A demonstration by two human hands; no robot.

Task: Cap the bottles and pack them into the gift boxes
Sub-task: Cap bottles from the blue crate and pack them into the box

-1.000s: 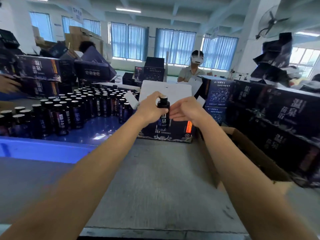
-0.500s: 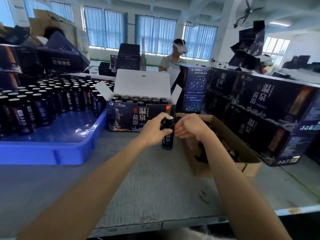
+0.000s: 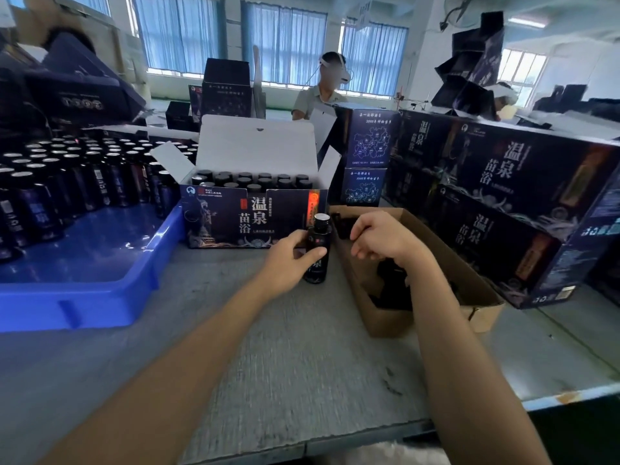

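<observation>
With the left hand (image 3: 291,260) gripping the uncapped bottle (image 3: 316,270) upright on the desk (image 3: 302,364) before the open gift box (image 3: 235,216), and the right hand (image 3: 382,239) curled over the carton (image 3: 385,318), contents unclear, a crooked cap could jam or tip it.

a row of tall windows (image 3: 372,55) hung with blue curtains (image 3: 181,31) runs along the far side, bright with daylight. a fan (image 3: 458,10) is mounted high on the right. a grey worktable (image 3: 302,357) fills the foreground.
</observation>
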